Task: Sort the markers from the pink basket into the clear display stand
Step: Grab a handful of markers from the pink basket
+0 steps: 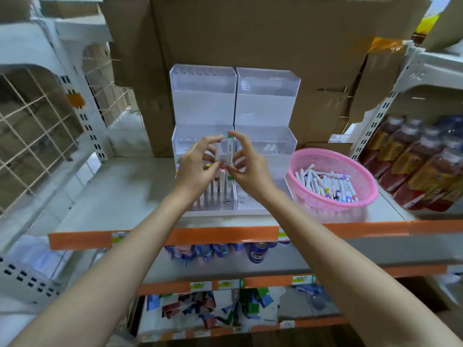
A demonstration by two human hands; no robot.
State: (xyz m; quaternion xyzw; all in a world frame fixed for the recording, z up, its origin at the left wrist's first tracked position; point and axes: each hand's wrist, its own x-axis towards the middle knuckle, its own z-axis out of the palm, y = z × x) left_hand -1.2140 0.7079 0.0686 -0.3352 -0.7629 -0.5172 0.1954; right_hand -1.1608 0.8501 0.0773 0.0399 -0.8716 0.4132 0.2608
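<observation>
Forearms [135, 251] stretch in from the near edge and the hands meet above the shelf [112, 196]. The left hand [195, 169] pinches a white marker [218, 150] and the right hand [250, 169] pinches a green-capped marker [229, 149], both upright, side by side. Directly below the fingers [211, 141] sits the clear display stand [265, 101], standing markers [215, 189] in its front-left compartment. The drop looks straight down, and the pink basket [325, 151] sits off right.
</observation>
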